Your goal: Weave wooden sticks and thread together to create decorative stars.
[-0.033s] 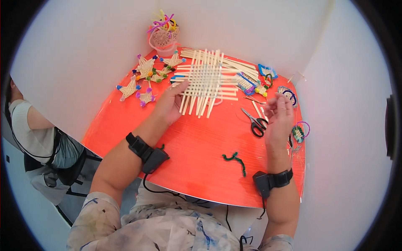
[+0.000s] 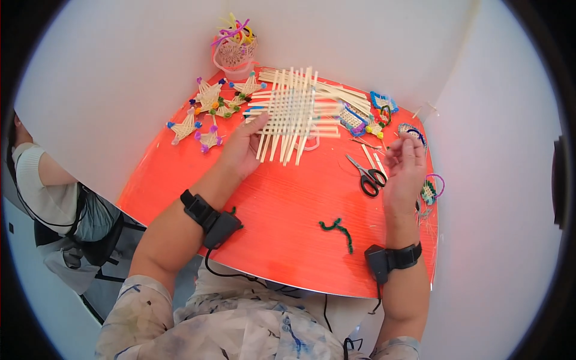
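Observation:
My left hand (image 2: 245, 150) is closed on the lower left edge of a woven mat of pale wooden strips (image 2: 292, 114), holding it tilted above the table. The strips cross over and under, their loose ends sticking out on all sides. Off to the right, my right hand (image 2: 404, 165) hovers above the table, apart from the mat, its fingers curled together. Whatever they may hold is too small to make out. Black-handled scissors (image 2: 368, 180) lie just left of that hand, beside short pale strips (image 2: 372, 158). A green pipe cleaner piece (image 2: 339, 229) rests nearer me.
Star-shaped woven ornaments (image 2: 208, 96) lie at the back left, below a pink cup (image 2: 236, 57) of pipe cleaners. Loose strips (image 2: 348, 99) are behind the mat. Small woven pieces (image 2: 384, 102) line the right side. White partitions (image 2: 336, 36) enclose the red table (image 2: 264, 240). A person (image 2: 51, 174) sits at left.
My right hand has shifted slightly to the right and toward me. The woven mat has tipped or risen a little in my left hand.

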A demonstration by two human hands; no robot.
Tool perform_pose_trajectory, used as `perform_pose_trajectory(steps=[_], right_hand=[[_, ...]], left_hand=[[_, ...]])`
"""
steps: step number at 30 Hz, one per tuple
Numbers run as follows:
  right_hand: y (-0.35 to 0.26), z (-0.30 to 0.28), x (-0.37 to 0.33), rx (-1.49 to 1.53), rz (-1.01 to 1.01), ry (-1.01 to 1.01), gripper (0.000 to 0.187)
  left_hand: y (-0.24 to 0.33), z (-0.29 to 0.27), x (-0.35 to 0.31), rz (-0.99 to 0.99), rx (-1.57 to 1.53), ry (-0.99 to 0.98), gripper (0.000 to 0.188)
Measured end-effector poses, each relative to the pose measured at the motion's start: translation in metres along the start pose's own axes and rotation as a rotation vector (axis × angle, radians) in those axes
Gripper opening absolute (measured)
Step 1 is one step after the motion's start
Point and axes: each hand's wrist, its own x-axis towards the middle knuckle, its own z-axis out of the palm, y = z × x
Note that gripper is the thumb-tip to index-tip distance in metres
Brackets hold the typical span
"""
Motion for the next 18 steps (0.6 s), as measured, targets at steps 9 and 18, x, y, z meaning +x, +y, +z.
perform_pose_trajectory(steps=[9, 18], right_hand=[[-0.043, -0.006, 0.01, -0.149, -0.226, 0.056, 0.011], [0.023, -0.006, -0.012, -1.289, -0.345, -0.666, 0.021]], left_hand=[[-0.002, -0.001, 0.002, 0.004, -0.027, -0.019, 0.026], [-0.005, -0.004, -0.001, 0.011, 0.012, -0.035, 0.028]])
